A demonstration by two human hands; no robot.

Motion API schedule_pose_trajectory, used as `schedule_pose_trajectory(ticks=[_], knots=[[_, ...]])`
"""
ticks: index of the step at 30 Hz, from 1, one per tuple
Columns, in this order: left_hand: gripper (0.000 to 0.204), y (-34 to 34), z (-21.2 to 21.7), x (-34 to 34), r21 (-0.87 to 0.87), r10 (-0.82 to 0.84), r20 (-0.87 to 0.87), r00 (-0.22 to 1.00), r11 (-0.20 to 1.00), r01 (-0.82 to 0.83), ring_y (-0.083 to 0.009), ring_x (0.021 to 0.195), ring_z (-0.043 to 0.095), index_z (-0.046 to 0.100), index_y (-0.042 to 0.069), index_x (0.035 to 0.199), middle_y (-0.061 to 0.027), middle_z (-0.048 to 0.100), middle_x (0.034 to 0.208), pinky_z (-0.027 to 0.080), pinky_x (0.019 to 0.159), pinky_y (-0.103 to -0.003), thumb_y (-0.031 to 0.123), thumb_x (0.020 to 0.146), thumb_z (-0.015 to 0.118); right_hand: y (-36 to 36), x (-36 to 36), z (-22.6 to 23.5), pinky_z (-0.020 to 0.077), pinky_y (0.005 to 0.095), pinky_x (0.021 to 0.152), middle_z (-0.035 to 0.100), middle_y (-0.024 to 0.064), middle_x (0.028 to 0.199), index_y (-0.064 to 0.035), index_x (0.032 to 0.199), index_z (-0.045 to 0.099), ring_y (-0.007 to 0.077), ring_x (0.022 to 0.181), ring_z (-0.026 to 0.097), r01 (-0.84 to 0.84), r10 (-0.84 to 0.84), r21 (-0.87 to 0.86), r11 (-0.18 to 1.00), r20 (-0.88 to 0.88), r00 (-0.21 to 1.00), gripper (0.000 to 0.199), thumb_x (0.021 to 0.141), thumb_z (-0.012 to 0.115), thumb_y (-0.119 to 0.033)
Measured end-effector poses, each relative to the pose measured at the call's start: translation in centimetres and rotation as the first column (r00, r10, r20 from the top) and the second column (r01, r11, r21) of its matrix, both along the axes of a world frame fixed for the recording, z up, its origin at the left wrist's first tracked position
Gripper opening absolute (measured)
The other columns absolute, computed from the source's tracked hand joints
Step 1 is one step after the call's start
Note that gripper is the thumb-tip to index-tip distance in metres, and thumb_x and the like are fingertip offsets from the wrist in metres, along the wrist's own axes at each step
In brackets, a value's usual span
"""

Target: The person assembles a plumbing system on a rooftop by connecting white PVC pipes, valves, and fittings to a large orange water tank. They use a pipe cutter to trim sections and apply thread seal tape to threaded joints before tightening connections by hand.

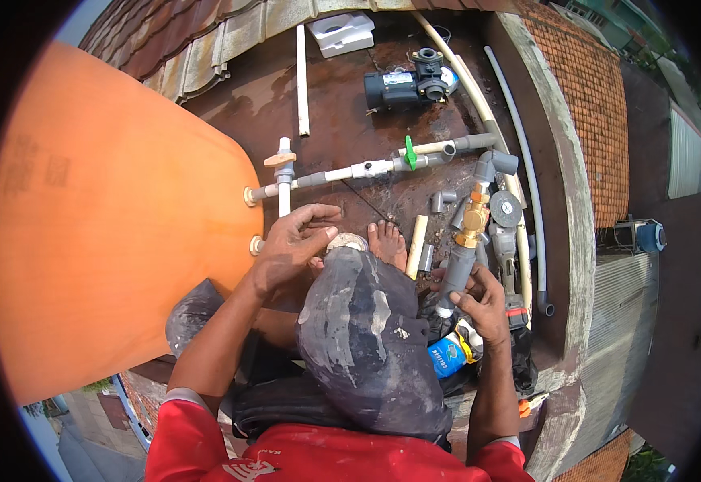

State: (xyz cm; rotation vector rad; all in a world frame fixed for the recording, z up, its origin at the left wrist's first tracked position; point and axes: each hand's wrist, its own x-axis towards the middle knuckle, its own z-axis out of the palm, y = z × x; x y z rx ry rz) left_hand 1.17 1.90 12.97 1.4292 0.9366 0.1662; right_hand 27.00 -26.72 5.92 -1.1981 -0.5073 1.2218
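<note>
Rooftop plumbing going on here, seen from the head cam. The person sits on a wet dark roof slab [342, 120] next to a big orange tank [109, 225], one bare foot [387, 241] out in front, a paint-spattered knee [366, 329] taking up the middle.

Right hand [483, 305] has its grip closed around the lower end of a grey pipe assembly [467, 249], the one with a brass valve [473, 218] midway and an elbow [495, 165] on top. It's held tilted, up off the slab, just right of the foot.

Left hand [290, 245] is near the tank's lower outlet [256, 245], fingers curled over a small white round thing [347, 241], maybe a roll of seal tape, hard to say. The grip looks loose and half closed, touching it more than squeezing it.

How far along, as I read it: the upper line [350, 171] out of the tank looks already put together, with a tee, a green-handled valve [409, 153] and a run toward the pump [403, 87]. The lower outlet has nothing on it yet, and the valve piece in the right hand isn't joined to anything. So roughly halfway, I'd guess.

Loose stuff lying around: a short cream pipe offcut [416, 247], a couple of grey fittings [441, 199], long pipes [519, 161] along the parapet, a blue can [448, 355] by the right wrist, and a white box [341, 32] up top.
</note>
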Motion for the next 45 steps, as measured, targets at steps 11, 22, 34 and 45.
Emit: schedule_pose_trajectory(ticks=[11,22,34,45], knots=[[0.051,7.6,1.2,15.8,-0.127,-0.065,0.424,0.903,0.983,0.131,-0.0294,0.129,0.072,0.065,-0.001,0.148,-0.0168,0.075,0.134,0.056,0.109,-0.044,0.039,0.120,0.052,25.4,10.8,11.9,0.0637,0.0440,0.104,0.077,0.0262,0.124,0.0120,0.148,0.053,0.0311,0.113,0.081,-0.061,-0.019,0.400,0.915,0.194,0.981,0.068,0.095,0.083,-0.018],[0.094,9.2,14.4,15.7,0.897,-0.577,-0.440,0.689,-0.244,0.369,-0.0350,0.138,0.066,0.053,0.026,0.169,-0.0078,0.065,0.158,0.051,0.118,-0.050,0.030,0.083,0.091,23.2,9.7,13.5,0.0703,0.0390,0.071,0.080,0.0227,0.105,0.0084,0.131,0.071,0.0300,0.092,0.083,-0.465,0.493,0.422,0.778,0.049,0.869,0.039,0.104,0.071,-0.019],[0.069,6.2,12.1,7.6,0.577,-0.296,-0.168,0.940,0.744,0.337,-0.0141,0.092,0.070,0.047,0.010,0.169,-0.0091,0.070,0.111,0.059,0.077,-0.030,0.053,0.116,0.060,1.1,9.0,-6.2,0.0660,0.0338,0.069,0.081,0.0148,0.093,0.0024,0.113,0.076,0.0204,0.076,0.080,0.109,-0.015,-0.439,0.892,0.214,0.977,0.030,0.109,0.073,-0.028],[0.073,6.2,13.7,5.0,0.413,-0.213,0.201,0.956,0.904,0.114,-0.0137,0.086,0.061,0.036,-0.002,0.168,-0.0074,0.059,0.096,0.050,0.073,-0.026,0.053,0.121,0.043,-15.8,3.2,-4.9,0.0607,0.0360,0.073,0.080,0.0094,0.082,0.0017,0.108,0.079,0.0172,0.075,0.078,0.739,-0.291,-0.490,0.463,0.703,0.648,0.013,0.102,0.076,-0.009]])
